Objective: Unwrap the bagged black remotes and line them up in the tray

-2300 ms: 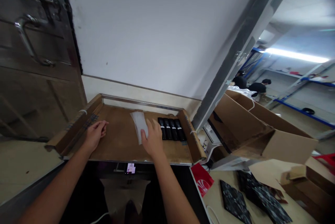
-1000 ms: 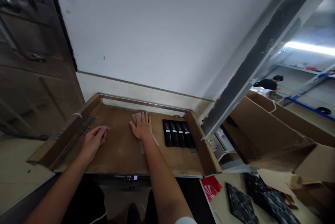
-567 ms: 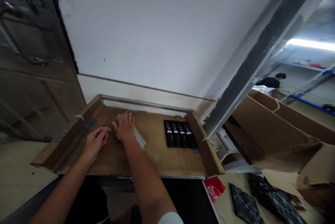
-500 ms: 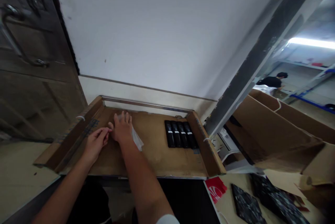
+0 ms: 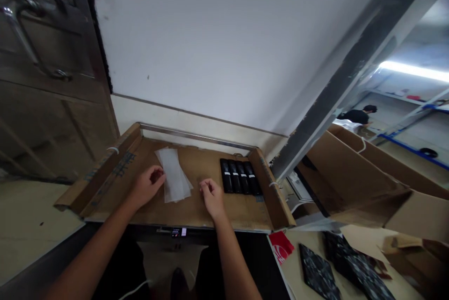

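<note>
A small stack of clear, slightly fanned plastic sleeves (image 5: 174,176) lies flat in a shallow cardboard-lined tray (image 5: 206,213). My left hand (image 5: 147,187) is at the left edge of the sleeves, its fingers curled and thumb and fingertips drawn together; whether they pinch anything is too small to see. To the right of the sleeves, my right hand (image 5: 213,198) hovers low over the cardboard with its fingers curled in a pinch. Anything inside it is hidden. Several black oblong items with white labels (image 5: 240,177) stand side by side right of that hand.
Raised cardboard sides (image 5: 271,188) bound the tray, with a white wall behind. A metal door (image 5: 45,71) is on the left. On the right are a large open carton (image 5: 354,178), dark patterned packs (image 5: 319,269) and a red packet (image 5: 280,246). One person (image 5: 358,115) is far back.
My right hand has lifted off the plastic sleeves and moved right, its fingers now curled. My left hand has shifted right to the sleeves' edge. The sleeves are now fully uncovered.
</note>
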Available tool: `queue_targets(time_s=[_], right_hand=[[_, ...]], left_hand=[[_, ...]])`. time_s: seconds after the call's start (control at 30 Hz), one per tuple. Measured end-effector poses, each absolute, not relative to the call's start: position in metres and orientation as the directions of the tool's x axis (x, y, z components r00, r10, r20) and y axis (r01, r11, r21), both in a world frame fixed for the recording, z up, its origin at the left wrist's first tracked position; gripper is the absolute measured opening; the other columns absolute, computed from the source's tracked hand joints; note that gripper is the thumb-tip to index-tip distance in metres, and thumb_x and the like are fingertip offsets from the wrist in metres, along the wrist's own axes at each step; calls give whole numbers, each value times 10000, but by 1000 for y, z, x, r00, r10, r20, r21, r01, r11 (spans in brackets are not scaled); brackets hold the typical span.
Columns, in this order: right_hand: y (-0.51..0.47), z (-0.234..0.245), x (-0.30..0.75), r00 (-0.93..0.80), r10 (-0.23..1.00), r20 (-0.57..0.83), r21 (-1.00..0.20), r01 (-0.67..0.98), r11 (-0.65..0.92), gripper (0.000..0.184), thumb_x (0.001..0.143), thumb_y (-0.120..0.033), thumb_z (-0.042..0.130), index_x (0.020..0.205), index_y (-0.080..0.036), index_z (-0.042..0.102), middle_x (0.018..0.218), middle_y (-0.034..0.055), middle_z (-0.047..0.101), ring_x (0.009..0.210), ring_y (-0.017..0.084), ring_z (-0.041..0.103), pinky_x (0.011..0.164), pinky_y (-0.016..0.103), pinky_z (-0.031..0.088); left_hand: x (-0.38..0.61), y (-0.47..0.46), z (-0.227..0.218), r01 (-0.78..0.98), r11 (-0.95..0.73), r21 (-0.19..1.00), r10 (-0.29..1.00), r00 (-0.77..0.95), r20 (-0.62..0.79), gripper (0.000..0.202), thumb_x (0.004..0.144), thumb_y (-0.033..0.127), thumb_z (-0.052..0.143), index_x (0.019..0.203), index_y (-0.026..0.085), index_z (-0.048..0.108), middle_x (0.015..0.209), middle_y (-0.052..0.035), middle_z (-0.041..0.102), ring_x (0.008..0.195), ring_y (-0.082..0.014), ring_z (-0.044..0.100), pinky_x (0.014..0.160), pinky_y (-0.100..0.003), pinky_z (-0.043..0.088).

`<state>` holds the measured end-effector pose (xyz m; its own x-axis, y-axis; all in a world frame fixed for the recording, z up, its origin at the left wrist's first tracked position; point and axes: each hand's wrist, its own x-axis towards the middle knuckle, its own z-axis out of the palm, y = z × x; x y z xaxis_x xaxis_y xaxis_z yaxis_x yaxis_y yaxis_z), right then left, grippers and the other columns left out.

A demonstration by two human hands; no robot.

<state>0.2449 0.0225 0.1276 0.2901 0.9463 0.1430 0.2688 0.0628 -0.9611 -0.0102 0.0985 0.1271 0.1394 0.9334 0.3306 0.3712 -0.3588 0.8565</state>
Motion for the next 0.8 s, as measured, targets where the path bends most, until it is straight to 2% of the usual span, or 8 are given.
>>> queue_targets(time_s=[0.1,0.17,0.23,0.3,0.43,0.53,0.7,0.8], right_hand=[[20,130,239,298,943,149,-955,290,59,261,882,-412,537,769,-200,639,642,-27,585,601,140,515,593,233,377],[22,130,237,312,937,156,-947,316,53,264,888,-411,527,776,-199,638,641,-30,577,602,140,512,600,236,381],[24,129,237,308,936,169,-937,344,57,268,894,-411,520,783,-197,638,650,-30,576,614,141,516,610,238,384],[24,128,237,298,937,185,-934,350,73,266,897,-405,512,794,-195,638,670,-25,584,636,145,529,624,239,389],[23,126,238,304,930,205,-938,333,98,255,889,-386,507,801,-190,644,693,-13,609,665,151,554,655,245,404],[24,123,239,311,924,221,-939,325,115,255,876,-386,511,795,-186,648,688,-12,614,657,151,558,656,248,407],[28,120,241,278,930,238,-936,322,143,245,859,-376,508,778,-189,644,686,-7,627,665,155,574,640,247,408],[29,120,243,257,938,233,-942,300,152,239,855,-375,505,774,-194,640,683,-10,627,662,154,572,635,244,412]], left_hand=[[-11,81,132,408,-531,743,839,373,396,154,790,276,625,926,209,594,920,-43,592,832,-200,564,751,-307,444],[-13,67,136,380,-608,697,763,522,380,176,787,233,611,957,211,570,989,-52,572,917,-210,557,819,-321,448],[-14,58,138,385,-637,668,726,591,351,231,783,237,632,998,212,553,1047,-59,557,985,-220,545,878,-338,442],[-13,53,139,414,-646,641,721,607,334,242,789,261,651,1001,209,548,1061,-60,548,990,-221,539,881,-338,439],[-9,53,139,449,-668,593,712,617,336,73,861,258,569,905,201,571,982,-43,554,905,-193,547,830,-313,432],[-7,53,139,477,-673,566,716,611,336,81,887,240,517,847,198,573,920,-28,556,856,-178,552,813,-304,426],[-3,50,135,546,-633,548,767,540,347,164,845,286,577,981,195,561,950,-29,562,856,-186,555,789,-309,436],[1,49,133,565,-615,549,784,512,351,190,832,280,570,1002,201,538,960,-29,563,876,-191,559,802,-314,446]])
